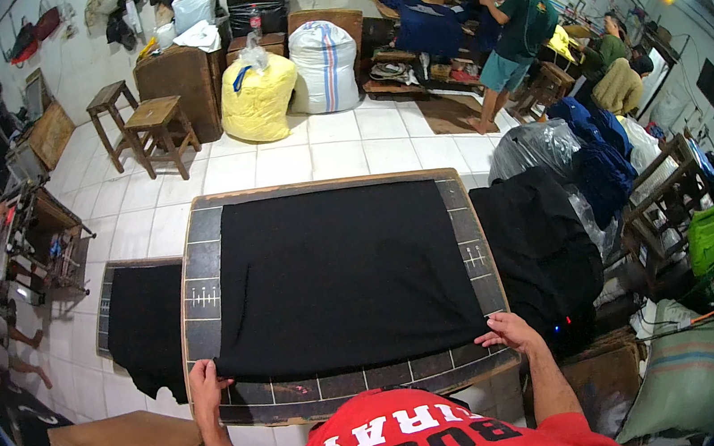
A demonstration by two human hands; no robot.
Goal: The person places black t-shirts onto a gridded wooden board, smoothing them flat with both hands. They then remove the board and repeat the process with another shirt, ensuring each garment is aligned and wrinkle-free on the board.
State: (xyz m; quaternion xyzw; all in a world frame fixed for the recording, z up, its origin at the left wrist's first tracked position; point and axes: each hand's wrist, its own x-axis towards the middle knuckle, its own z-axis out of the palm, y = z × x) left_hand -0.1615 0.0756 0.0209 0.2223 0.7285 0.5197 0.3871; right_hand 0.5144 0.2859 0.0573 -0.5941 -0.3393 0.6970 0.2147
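A black cloth (345, 270) lies spread over a dark board (315, 386) with pale ruled lines and wooden edges. My left hand (207, 385) pinches the cloth's near left corner over the board's left edge. At the near right corner, my right hand (509, 331) has its thumb and fingertips closed on the cloth's edge. Small creases run across the left part of the cloth, and its near edge looks slightly rolled. More black cloth (149, 318) covers a lower board on the left. To the right of the main board sits a heap of black cloth (537, 253).
Stacked brown boards (128, 438) stand at lower left. Stools (159, 123), a yellow sack (259, 96) and a white striped sack (324, 65) are at the back. People work at the far right and left. A pale green sack (696, 363) lies at lower right.
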